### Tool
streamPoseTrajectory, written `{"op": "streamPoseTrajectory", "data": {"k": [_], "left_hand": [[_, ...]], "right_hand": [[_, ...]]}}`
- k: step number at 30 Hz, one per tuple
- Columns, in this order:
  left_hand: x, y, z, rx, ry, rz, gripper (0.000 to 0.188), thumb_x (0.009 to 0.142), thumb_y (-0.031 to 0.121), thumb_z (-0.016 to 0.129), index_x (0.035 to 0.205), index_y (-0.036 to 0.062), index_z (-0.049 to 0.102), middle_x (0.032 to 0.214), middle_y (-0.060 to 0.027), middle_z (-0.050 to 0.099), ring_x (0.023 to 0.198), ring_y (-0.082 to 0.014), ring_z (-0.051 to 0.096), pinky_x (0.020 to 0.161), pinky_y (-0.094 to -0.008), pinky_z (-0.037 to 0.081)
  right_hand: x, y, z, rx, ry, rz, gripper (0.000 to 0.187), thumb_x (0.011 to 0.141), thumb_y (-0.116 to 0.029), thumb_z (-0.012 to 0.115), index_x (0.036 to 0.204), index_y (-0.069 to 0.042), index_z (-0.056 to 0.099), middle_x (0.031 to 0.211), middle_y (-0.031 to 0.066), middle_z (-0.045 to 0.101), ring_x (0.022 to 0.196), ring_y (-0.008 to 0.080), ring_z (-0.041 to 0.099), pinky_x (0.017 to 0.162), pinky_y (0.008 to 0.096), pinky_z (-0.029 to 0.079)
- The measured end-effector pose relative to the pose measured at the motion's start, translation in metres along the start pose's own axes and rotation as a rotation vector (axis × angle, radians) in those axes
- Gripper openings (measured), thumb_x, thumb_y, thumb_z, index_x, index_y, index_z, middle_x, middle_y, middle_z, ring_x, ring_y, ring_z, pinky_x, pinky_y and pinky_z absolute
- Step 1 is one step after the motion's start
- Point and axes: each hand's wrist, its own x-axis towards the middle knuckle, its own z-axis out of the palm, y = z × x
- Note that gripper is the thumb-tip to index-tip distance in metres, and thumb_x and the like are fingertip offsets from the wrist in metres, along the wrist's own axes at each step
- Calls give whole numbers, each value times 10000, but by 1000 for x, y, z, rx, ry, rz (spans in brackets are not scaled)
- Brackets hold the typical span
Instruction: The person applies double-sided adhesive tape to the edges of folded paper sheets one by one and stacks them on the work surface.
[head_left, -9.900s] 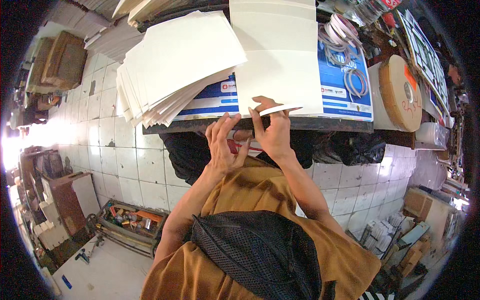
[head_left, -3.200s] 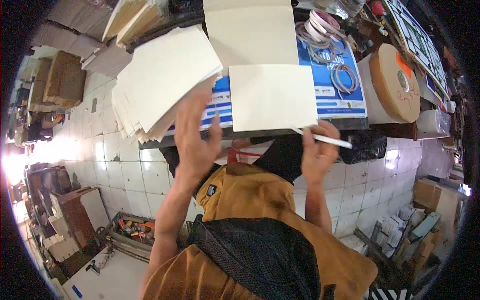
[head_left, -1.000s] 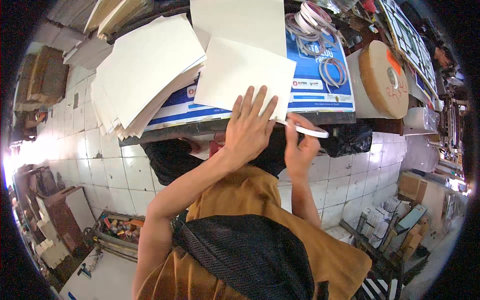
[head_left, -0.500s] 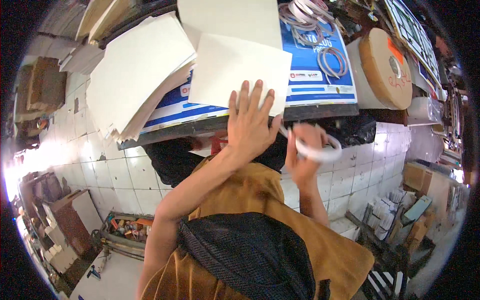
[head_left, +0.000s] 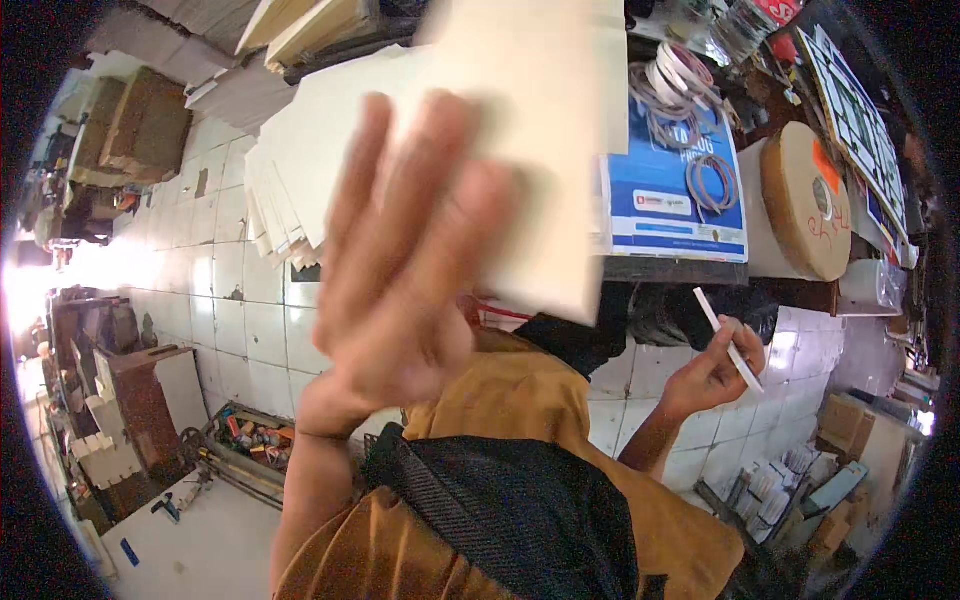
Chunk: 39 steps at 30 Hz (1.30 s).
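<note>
My left hand (head_left: 405,260) is raised close to the camera and blurred, its fingers long against the face of a cream board (head_left: 545,200). That board is lifted and tilted, with its lower corner past the table's front edge. The thumb's grip is hidden, but the board seems held by this hand. Off to the right, beyond the table edge, my right hand (head_left: 715,370) grips a narrow white ring of strip (head_left: 729,341), now seen edge-on. A fanned stack of cream sheets (head_left: 315,120) lies left of the board.
Several coiled strips (head_left: 712,185) rest on a blue printed sheet (head_left: 640,225) on the table. A large cardboard-sided roll (head_left: 810,200) stands to its right. Behind my left arm are a box of small items (head_left: 255,440) and a white surface with a hammer (head_left: 175,502).
My left hand has come up off the table and moved left, with the cream board raised. My right hand moved right and lower, turning the white ring edge-on. The view shifted too.
</note>
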Motion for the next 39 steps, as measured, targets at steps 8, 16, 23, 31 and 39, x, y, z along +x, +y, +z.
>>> {"op": "streamPoseTrajectory", "data": {"k": [8,16,23,31,39], "left_hand": [[-23,-84,67,281,-289,-380,420,955,133,639,1371,75,631,1450,-205,575,1372,-424,507,1151,-507,397],[-15,-119,217,380,-306,27,485,989,149,592,1460,57,518,1579,-192,428,1455,-427,393,1202,-508,328],[-90,-29,143,-180,-331,-346,544,940,65,615,1471,47,496,1558,-204,430,1458,-423,382,1205,-505,318],[-158,-37,66,-108,-73,-520,626,893,-12,656,1469,-36,410,1449,-211,521,1365,-386,482,1158,-450,369],[-168,-45,76,-83,-89,-467,646,859,-51,654,1464,-17,428,1442,-209,531,1384,-407,459,1147,-483,366]], "right_hand": [[3,-14,6,-36,-64,13,120,1011,-76,651,1074,17,607,1061,98,633,955,186,623,892,338,523],[5,-40,43,269,-206,71,188,955,-74,676,1101,-13,575,989,121,657,909,197,628,885,354,505],[-18,-8,78,200,-403,228,279,946,-29,714,1205,-25,609,989,70,662,888,144,622,815,275,513],[-56,-30,167,316,-659,157,259,908,-58,740,1153,-47,658,890,100,702,829,210,676,775,340,524],[-66,-28,181,100,-719,-11,350,873,-38,745,1201,-84,633,864,81,694,820,287,639,833,423,479]]}}
